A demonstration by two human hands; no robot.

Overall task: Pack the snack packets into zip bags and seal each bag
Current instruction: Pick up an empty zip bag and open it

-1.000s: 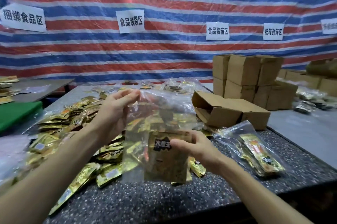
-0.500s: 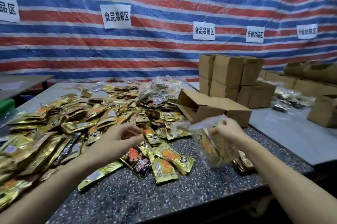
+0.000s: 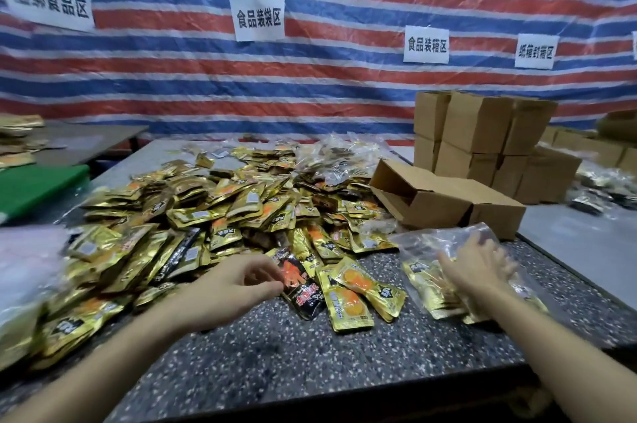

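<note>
Bag [image 3: 434, 243] now lies under right hand [image 3: 472, 271], fingers spread: likely finished. Left hand [image 3: 238, 284], fingers half-curled, reaches black packet [image 3: 303, 291]; grip unclear.

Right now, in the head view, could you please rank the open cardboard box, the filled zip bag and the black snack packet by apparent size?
1-2. The open cardboard box and filled zip bag look alike; the bag is nearer and partly under the right hand, so unranked.
3. The black snack packet, smallest.
</note>
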